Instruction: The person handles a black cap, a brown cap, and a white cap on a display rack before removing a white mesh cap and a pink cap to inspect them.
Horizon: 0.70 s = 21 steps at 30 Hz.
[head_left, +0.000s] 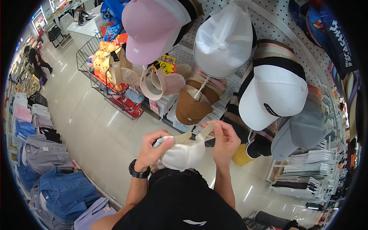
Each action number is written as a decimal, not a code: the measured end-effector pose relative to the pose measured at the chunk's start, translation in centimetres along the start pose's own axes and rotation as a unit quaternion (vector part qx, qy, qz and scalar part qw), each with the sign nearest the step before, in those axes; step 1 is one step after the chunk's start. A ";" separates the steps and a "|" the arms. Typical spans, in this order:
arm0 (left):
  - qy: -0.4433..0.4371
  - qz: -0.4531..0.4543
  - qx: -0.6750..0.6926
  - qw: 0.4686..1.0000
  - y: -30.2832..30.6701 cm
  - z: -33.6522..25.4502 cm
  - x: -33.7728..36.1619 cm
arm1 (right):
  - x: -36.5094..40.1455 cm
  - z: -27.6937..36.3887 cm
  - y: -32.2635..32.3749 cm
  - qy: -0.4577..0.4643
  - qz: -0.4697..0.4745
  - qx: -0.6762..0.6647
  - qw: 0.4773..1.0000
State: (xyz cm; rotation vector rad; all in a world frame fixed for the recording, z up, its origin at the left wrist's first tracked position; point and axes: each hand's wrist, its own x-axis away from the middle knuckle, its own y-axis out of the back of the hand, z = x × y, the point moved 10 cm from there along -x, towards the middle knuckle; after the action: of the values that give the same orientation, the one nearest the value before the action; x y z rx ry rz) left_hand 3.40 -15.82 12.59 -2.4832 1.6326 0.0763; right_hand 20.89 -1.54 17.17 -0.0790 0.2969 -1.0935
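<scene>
A white cap [184, 156] is held in front of my body, its open side facing up and away. My left hand [155, 147] grips the left edge, thumb on top and fingers wrapped round it; a small patch of light blue-grey shows by the fingers. On the other side, my right hand [226, 141] pinches the end of a beige strap [207, 131] that stands up from the cap's rim. Another beige strip [182, 138] lies along the rim near my left thumb. The cap's brim cannot be made out.
Ahead hang a pink cap [151, 28], a white mesh cap [223, 44], brown caps [193, 105] and a white cap with a black badge [274, 94]. A wire basket [94, 76] holds plush toys. Folded clothes [67, 191] lie left; a person [36, 61] stands far left.
</scene>
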 end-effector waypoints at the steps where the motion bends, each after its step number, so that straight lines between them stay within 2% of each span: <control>1: 0.010 -0.016 -0.001 1.000 0.3 0.0 0.0 | 0.1 0.6 0.4 0.011 -0.019 -0.003 1.000; 3: 0.025 -0.012 0.001 1.000 0.0 0.2 -0.1 | 0.5 0.8 0.8 0.021 -0.040 -0.006 0.999; 5: 0.040 -0.005 0.005 0.999 -0.6 0.1 -0.4 | 1.4 2.1 -1.2 0.101 0.040 0.123 0.987; 6: 0.057 0.002 0.017 0.998 -1.0 -0.2 -0.5 | 1.4 2.2 -1.2 0.101 0.036 0.123 0.987; 8: 0.073 0.012 0.028 0.997 -1.5 -0.2 -0.7 | 1.9 3.4 -3.5 0.182 0.131 0.203 0.953; 12: 0.079 0.053 0.030 0.995 -2.4 0.0 -1.1 | 2.7 4.0 -4.8 0.256 0.185 0.243 0.917; 16: 0.082 0.109 0.011 0.991 -3.2 0.1 -1.5 | 2.9 3.7 -4.4 0.257 0.185 0.238 0.918; 19: 0.039 0.150 -0.030 0.987 -3.9 -0.4 -1.9 | 2.8 3.5 -4.3 0.229 0.186 0.237 0.925; 21: 0.051 0.166 -0.038 0.984 -4.2 -0.9 -2.0 | 2.6 3.0 -4.0 0.203 0.179 0.226 0.936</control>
State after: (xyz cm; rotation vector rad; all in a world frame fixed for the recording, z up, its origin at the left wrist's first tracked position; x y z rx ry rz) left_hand 6.43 -12.50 14.18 -2.2751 2.1104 0.0530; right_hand 19.34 -5.91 20.38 0.5999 0.4040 -0.7832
